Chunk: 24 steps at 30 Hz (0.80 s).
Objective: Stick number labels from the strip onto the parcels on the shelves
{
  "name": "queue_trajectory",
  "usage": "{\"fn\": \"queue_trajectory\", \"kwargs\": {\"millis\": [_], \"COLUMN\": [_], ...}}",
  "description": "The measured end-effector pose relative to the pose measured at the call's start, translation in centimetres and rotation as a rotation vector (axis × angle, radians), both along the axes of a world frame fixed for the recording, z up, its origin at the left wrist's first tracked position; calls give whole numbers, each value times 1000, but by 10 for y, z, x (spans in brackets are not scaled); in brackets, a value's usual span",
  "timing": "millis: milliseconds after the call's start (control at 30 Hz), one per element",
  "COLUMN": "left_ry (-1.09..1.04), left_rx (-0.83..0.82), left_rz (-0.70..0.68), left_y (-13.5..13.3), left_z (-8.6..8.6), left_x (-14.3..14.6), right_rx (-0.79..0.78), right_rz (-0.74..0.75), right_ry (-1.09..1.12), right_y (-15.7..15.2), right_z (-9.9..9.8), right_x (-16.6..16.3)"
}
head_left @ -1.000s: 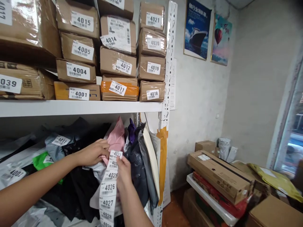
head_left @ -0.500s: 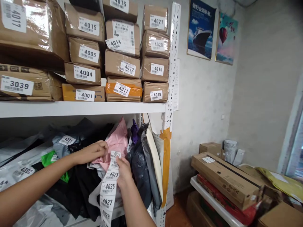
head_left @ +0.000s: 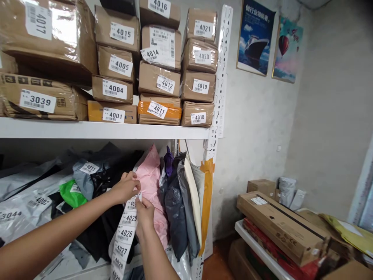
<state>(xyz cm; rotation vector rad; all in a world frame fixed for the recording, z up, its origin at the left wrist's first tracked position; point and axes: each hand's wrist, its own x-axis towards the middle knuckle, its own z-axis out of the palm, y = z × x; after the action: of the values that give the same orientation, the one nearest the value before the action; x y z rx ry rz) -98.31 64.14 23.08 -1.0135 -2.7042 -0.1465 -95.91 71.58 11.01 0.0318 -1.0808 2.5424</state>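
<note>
A long strip of white number labels hangs down, with 4025, 4026 and 4027 readable. My right hand grips it near its upper end, thumb along the edge. My left hand is closed at the strip's top, fingertips pinching the uppermost label, whose number is partly hidden. Right behind both hands a pink mailer bag stands upright on the lower shelf. Dark grey mailer bags lean beside it on the right.
Numbered cardboard boxes are stacked on the white shelf above. Left of my hands lie more bags, among them a green one. The perforated post bounds the rack. At right, a long carton rests on other packages.
The view has turned slightly left. My left hand has moved from in front of the pink bag to the strip's top end. The strip and my right hand have shifted left; more pink bag shows.
</note>
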Motion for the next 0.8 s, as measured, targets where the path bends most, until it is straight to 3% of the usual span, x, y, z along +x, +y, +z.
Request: {"fn": "queue_trajectory", "kwargs": {"millis": [200, 333, 500, 800], "left_ry": [-77, -84, -42, -155], "left_rx": [-59, -46, -10, -120], "left_rz": [-39, -50, -163, -235], "left_y": [-5, -7, -10, -14], "left_z": [6, 5, 10, 26], "left_x": [3, -1, -1, -3], "right_rx": [70, 22, 39, -21], "right_rz": [-87, -153, -80, -66], "right_ry": [-87, -61, 102, 83], "right_y": [1, -3, 1, 5], "right_z": [6, 5, 11, 15], "right_x": [6, 10, 23, 14]}}
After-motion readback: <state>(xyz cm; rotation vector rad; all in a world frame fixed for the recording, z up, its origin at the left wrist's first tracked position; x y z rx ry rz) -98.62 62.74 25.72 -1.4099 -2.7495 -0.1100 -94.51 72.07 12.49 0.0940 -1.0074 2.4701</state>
